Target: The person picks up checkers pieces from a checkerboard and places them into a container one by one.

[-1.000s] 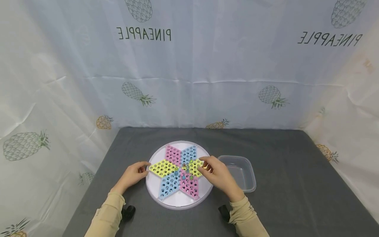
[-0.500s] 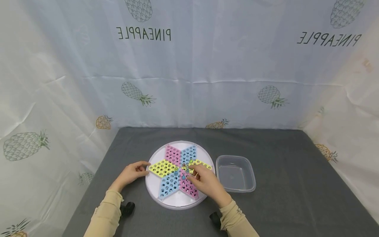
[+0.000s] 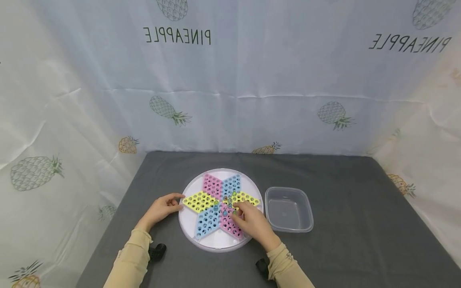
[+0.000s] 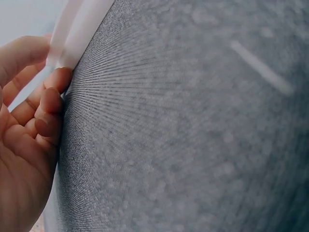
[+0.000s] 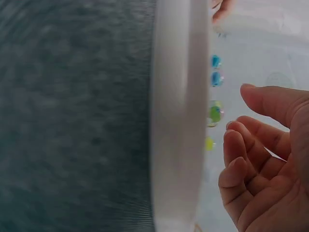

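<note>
A round white Chinese checkers board (image 3: 189,222) with a pink, yellow and blue star of holes lies on the grey table. Several glass marbles sit near its centre, among them a blue marble (image 3: 225,213) and a green marble (image 5: 215,113). My left hand (image 3: 160,208) holds the board's left rim, its thumb and fingertips at the edge and its other fingers curled in the left wrist view. Over the board's right half is my right hand (image 3: 255,225), fingertips beside the green marble. In the right wrist view, its thumb and fingers are apart with nothing between them.
A clear plastic tub (image 3: 289,214) stands just right of the board. Black wrist devices show below both wrists, such as the left device (image 3: 157,252). A pineapple-print curtain (image 3: 237,80) hangs behind the grey tabletop (image 3: 342,224).
From the board's right yellow point, my right hand has moved left and toward me, to the marbles near the centre. The left hand stays at the rim. The head view has shifted slightly.
</note>
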A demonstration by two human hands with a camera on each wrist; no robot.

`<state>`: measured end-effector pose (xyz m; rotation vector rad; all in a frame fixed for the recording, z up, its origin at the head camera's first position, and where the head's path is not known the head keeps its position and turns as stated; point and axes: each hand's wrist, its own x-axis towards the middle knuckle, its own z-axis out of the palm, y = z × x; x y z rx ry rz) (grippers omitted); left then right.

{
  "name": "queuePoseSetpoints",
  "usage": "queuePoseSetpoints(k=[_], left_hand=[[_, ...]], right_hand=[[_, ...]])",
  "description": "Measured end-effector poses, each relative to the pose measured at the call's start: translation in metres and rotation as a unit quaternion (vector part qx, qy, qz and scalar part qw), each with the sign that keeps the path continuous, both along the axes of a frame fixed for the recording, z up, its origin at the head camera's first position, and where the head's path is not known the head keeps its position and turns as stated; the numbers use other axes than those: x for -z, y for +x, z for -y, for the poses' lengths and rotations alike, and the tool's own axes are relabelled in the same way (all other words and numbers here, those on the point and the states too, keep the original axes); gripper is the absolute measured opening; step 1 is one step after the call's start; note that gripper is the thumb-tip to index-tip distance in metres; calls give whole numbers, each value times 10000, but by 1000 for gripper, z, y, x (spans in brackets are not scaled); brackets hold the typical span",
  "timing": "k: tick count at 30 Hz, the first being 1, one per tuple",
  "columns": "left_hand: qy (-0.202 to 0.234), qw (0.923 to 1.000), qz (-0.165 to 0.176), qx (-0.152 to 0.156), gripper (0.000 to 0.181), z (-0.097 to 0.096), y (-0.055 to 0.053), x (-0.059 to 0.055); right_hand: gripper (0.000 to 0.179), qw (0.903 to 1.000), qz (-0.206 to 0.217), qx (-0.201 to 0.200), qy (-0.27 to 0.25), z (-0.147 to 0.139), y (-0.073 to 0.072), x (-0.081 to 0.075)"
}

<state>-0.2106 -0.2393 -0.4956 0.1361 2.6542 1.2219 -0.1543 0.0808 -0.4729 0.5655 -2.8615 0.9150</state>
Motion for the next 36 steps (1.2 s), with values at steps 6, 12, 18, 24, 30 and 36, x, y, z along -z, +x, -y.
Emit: queuePoseSetpoints(k=[6,12,18,24,30,36], left_hand=[[15,10000,22,-4,38,-1,0,0],[-11,10000,4,-7,37,-7,-5,-1],[-3,10000,-47,13,40,-8,-5,0],[60,9999,-20,-133,42,4,5,3],[77,9999,-23,-136,40,2,5,2],[63,9999,-31,-112,38,-2,3,1]], right_hand=[[29,9985,381,241,-295,-2,-5,7],[26,9965,661,256,-448,-9,-9,8],[23,9962,617,265,-554,-10,-11,12],[20,9963,566,120,-635,2,-10,17],[20,9956,574,233,-710,0,-10,19],[20,9935,676,294,-872,-4,-10,18]])
